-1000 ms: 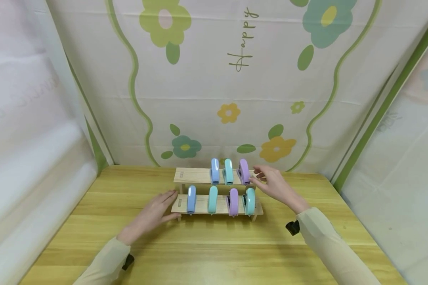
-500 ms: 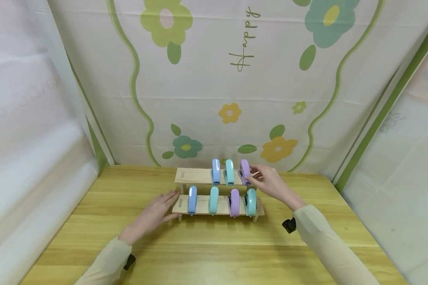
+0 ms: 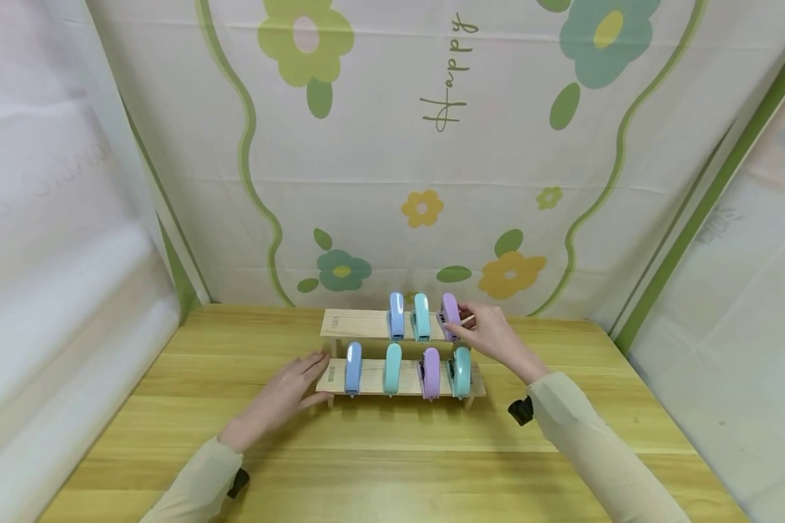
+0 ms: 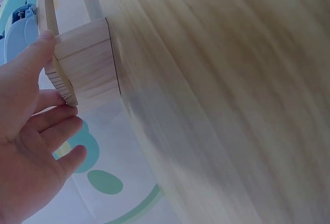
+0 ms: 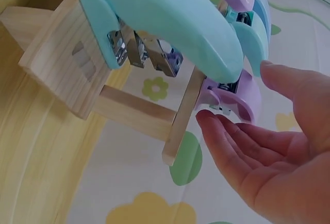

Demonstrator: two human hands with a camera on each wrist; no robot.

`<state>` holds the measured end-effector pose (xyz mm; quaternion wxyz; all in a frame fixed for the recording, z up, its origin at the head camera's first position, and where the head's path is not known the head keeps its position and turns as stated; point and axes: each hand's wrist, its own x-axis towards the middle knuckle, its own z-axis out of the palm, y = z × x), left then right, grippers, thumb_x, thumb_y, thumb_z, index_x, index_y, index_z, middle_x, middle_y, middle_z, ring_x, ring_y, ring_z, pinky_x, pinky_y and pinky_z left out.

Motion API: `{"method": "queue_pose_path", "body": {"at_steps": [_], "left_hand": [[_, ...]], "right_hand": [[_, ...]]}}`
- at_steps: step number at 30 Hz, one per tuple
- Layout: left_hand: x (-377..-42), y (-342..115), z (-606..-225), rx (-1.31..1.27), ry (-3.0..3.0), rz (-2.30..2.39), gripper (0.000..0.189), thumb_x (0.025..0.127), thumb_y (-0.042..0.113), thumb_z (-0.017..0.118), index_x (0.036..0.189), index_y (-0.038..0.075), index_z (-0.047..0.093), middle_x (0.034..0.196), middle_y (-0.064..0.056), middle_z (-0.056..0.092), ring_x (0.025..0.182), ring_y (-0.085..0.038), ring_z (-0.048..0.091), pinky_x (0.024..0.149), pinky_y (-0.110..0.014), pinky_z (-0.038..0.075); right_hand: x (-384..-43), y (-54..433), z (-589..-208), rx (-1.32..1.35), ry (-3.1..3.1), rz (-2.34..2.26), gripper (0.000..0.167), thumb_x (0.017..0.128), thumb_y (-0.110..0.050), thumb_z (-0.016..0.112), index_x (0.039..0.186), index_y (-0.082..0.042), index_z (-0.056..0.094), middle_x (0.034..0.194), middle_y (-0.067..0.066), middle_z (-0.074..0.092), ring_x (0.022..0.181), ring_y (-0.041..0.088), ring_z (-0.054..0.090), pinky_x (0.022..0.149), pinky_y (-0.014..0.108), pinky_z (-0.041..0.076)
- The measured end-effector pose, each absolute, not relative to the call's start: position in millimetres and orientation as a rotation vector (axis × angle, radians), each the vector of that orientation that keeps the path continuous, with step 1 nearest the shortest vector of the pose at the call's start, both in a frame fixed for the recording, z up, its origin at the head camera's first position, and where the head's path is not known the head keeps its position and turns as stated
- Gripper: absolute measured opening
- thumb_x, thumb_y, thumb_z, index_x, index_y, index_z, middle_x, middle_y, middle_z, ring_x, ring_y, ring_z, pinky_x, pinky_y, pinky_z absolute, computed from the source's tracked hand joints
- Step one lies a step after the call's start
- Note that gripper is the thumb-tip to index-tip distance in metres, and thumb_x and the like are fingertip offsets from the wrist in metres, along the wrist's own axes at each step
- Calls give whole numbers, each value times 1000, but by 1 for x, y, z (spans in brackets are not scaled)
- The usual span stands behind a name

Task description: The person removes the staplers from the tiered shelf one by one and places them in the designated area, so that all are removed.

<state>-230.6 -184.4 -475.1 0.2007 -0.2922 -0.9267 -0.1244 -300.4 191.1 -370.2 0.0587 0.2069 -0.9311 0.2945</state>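
Note:
A two-tier wooden rack (image 3: 360,324) carries several small staplers. On its upper tier stand a blue stapler (image 3: 396,314), a teal stapler (image 3: 421,314) and a purple stapler (image 3: 450,312) at the right. My right hand (image 3: 497,338) has thumb and fingers on either side of this purple stapler (image 5: 246,98), pinching it while it sits on the board. The lower tier bears another blue stapler (image 3: 353,367), two teal ones and a second purple stapler (image 3: 430,372). My left hand (image 3: 288,385) grips the lower tier's left end, thumb in front and fingers behind (image 4: 59,126).
The rack stands on a wood-grain table (image 3: 392,465), close to the flowered cloth (image 3: 366,145) behind. White cloth walls (image 3: 59,290) rise at both sides. Bare board shows on the upper tier left of the blue stapler.
My right hand has moved slightly left and closed in on the upper purple stapler. My left hand keeps its place on the rack.

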Motion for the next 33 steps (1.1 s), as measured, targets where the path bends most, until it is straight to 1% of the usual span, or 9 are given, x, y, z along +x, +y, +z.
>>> {"method": "queue_pose_path", "body": {"at_steps": [5,8,14,21,28,33], "left_hand": [[-230,-184,-475,-816,-2593,-346,70,83,36,78,133,-8,57,136,-26,59,124,-38,60,104,-55,53],[-230,-184,-475,-817,-2596,-347,70,84,36,77,134,-8,57,136,-25,59,124,-38,60,104,-54,53],[-230,-183,-475,-816,-2589,-352,69,83,35,78,133,-8,57,135,-26,60,124,-38,61,104,-53,53],[-229,-184,-475,-822,-2545,-342,68,81,33,80,130,-9,59,132,-26,62,121,-39,62,101,-53,55],[-229,-183,-474,-817,-2580,-344,68,82,34,79,132,-8,58,135,-26,60,123,-39,61,102,-54,54],[-230,-184,-474,-816,-2583,-337,68,82,35,79,131,-8,58,135,-26,60,123,-39,61,103,-53,54]], "right_hand": [[-301,188,-372,604,-2817,886,39,93,-28,71,115,4,65,106,21,74,87,28,76,66,31,66],[-300,187,-372,590,-2817,899,35,93,-26,71,112,3,66,105,22,74,88,29,76,66,31,66],[-300,184,-371,560,-2821,884,35,92,-26,72,110,4,67,103,22,74,87,29,76,63,30,65],[-300,181,-368,510,-2820,904,36,90,-25,73,110,5,68,101,20,75,87,29,74,61,28,64],[-301,181,-366,463,-2830,925,38,89,-24,74,110,7,67,98,21,75,84,27,73,57,24,63],[-302,181,-364,428,-2846,902,40,87,-26,76,108,7,68,97,21,75,82,26,73,58,25,63]]}}
